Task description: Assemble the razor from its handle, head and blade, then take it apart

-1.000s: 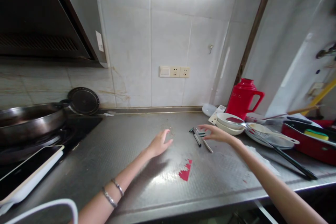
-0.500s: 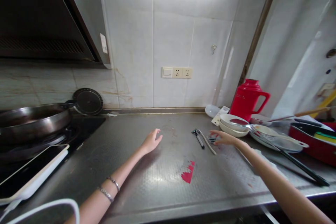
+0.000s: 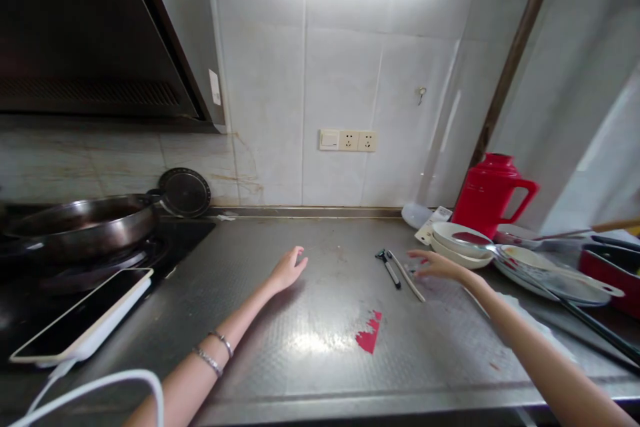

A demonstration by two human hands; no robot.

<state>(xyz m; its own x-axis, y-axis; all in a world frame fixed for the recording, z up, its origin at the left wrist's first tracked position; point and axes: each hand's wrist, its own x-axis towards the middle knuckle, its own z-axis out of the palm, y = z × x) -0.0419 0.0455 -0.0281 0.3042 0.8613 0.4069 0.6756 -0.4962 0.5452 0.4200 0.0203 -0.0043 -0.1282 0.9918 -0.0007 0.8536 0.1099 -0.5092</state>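
My left hand [image 3: 287, 268] rests low on the steel counter [image 3: 320, 360], fingers stretched forward and slightly apart, holding nothing. My right hand [image 3: 439, 265] reaches in from the right with fingers stretched out flat. Its fingertips are at the right side of two small utensils: a black-handled tool [image 3: 389, 266] and a thin silver one [image 3: 409, 278]. Whether something small lies under the fingertips is unclear. A red smear [image 3: 369, 333] marks the counter in front of the utensils.
Stacked white bowls [image 3: 456, 240], a red jug [image 3: 493, 192], a plate with a ladle [image 3: 545, 273] and black chopsticks [image 3: 600, 333] crowd the right. At left are a wok [image 3: 85, 223] on the stove, a phone [image 3: 83, 317], its white cable [image 3: 100, 387] and a round lid [image 3: 185, 192].
My right hand has drawn slightly right, from the tops of the two utensils to their right side. My left hand pulled back a little. The view has shifted.
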